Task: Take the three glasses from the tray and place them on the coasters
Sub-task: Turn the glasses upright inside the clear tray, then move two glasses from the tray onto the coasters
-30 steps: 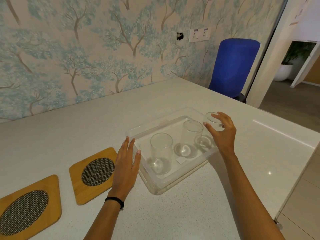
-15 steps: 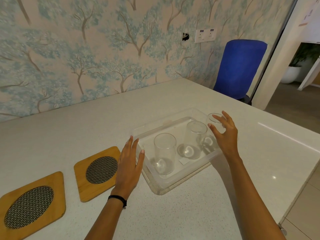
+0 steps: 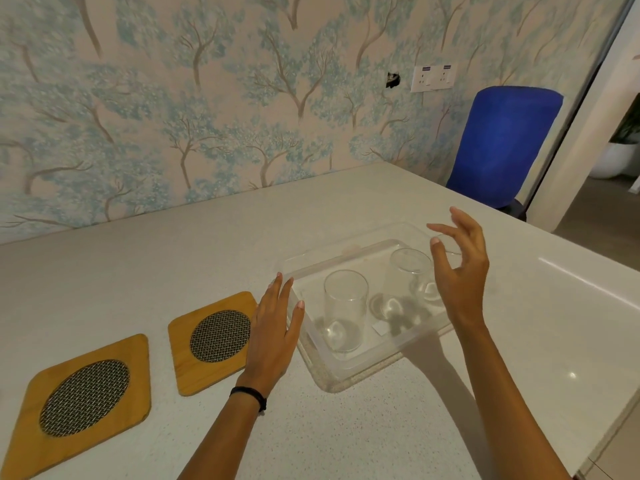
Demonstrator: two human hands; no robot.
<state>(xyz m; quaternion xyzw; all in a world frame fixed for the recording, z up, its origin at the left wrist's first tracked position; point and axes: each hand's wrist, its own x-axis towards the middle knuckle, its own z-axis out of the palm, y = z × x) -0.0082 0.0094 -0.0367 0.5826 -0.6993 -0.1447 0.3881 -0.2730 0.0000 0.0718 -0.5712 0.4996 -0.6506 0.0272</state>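
Over the last second the right hand has lifted from the third glass at the clear tray's far right corner, fingers now spread and empty, so all three glasses remain inside, while the left hand stays flat against the tray's left wall.

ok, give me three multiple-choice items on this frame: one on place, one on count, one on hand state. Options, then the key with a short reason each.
1. Where is the left hand?
A. flat on the counter between the nearer coaster and the tray
B. inside the tray
C. on the blue chair

2. How many coasters show?
A. none
B. two
C. five

3. What is the right hand doing?
A. fist on the counter
B. open, fingers curled around the far right glass, grip not clearly closed
C. carrying a glass over a coaster

Key: A, palm lies beside the tray's left rim; B, two wooden squares with mesh centres; B, fingers spread at the glass.
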